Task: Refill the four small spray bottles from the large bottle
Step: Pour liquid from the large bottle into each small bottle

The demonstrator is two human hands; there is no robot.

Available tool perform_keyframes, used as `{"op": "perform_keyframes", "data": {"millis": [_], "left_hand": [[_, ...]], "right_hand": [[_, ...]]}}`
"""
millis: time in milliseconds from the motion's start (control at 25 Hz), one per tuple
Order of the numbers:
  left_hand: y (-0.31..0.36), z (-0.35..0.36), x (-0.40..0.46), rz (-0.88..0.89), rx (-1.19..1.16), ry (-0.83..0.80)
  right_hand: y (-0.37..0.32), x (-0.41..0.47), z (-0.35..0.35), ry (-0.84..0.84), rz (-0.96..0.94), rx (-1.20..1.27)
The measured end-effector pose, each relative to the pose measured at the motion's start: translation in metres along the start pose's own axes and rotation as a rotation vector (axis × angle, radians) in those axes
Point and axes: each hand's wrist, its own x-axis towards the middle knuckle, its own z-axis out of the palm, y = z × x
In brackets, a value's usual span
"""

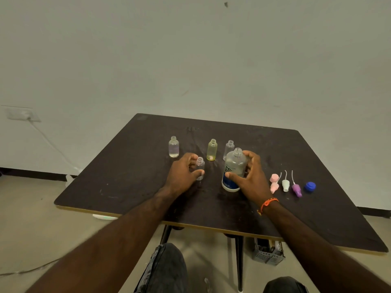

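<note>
The large bottle (233, 170), uncapped, is stood upright on the dark worktop (131, 176) and is gripped by the right hand (252, 176), thumb across its front label, fingers (250, 157) curled behind it. A small clear bottle (200, 168) is pinched by the left hand (183, 173) between thumb and curled fingers. Three more open small bottles are seen just beyond; the spray tops (285, 183) are laid to the right

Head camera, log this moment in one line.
left hand holds small bottle | right hand holds large bottle | all uncapped, upright
</note>
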Motion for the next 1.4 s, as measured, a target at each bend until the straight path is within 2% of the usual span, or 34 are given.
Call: {"op": "perform_keyframes", "data": {"millis": [160, 320, 520, 880, 1400], "left_hand": [[0.001, -0.002, -0.002, 0.048, 0.029, 0.024], [0.0, -0.01, -0.002, 0.141, 0.094, -0.059], [-0.004, -0.011, -0.005, 0.142, 0.124, -0.11], [0.0, -0.011, -0.006, 0.172, 0.141, -0.129], [0.001, -0.009, -0.006, 0.162, 0.169, -0.165]], "right_hand": [[-0.012, 0.004, -0.002, -0.021, -0.112, -0.18], [-0.011, 0.011, -0.002, -0.065, -0.16, -0.415], [-0.014, 0.011, -0.001, -0.125, -0.189, -0.737], [-0.018, 0.013, -0.002, -0.158, -0.229, -0.901], [-0.023, 0.014, -0.008, -0.16, -0.261, -0.966]]}}
